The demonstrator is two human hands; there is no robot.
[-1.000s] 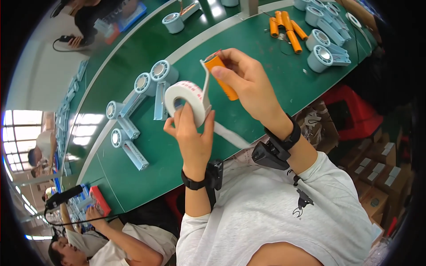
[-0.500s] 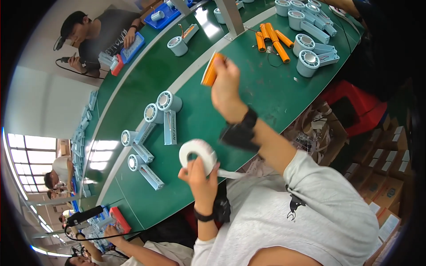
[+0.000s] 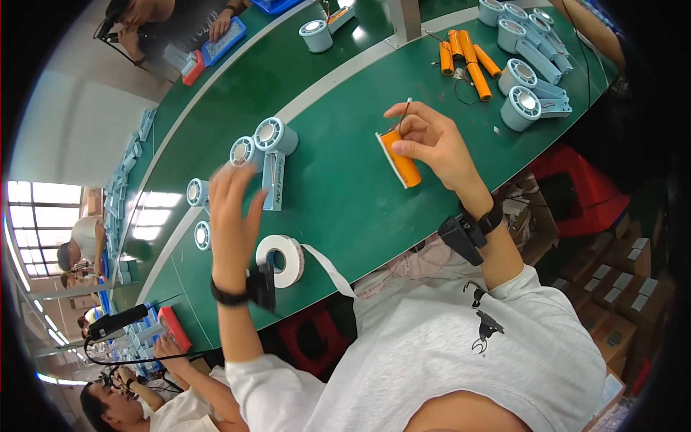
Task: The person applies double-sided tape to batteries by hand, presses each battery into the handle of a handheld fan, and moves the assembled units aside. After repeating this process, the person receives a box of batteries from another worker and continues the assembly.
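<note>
My right hand (image 3: 440,147) holds an orange cylindrical battery (image 3: 404,165) between thumb and fingers, above the green table. A white strip runs along the battery's left side, and a thin wire with a small white connector rises from its top. My left hand (image 3: 234,205) is empty, its fingers stretched out and slightly blurred. It is in front of the light-blue handheld fans and partly hides them. The nearest uncovered fan (image 3: 271,135) has an open handle. A roll of white tape (image 3: 292,263) lies flat beside my left wrist, its loose end trailing off the table edge towards my lap.
Several orange batteries (image 3: 471,66) lie at the far right, beside a group of light-blue fans (image 3: 520,108). A metal post (image 3: 407,20) rises at the table's back. Co-workers sit across and at the left, near a black electric screwdriver (image 3: 119,322). A red stool (image 3: 586,194) stands at right.
My left hand has let go of the tape roll, now on the table, and moved up towards the fans. My right hand has brought the battery nearer and to the right.
</note>
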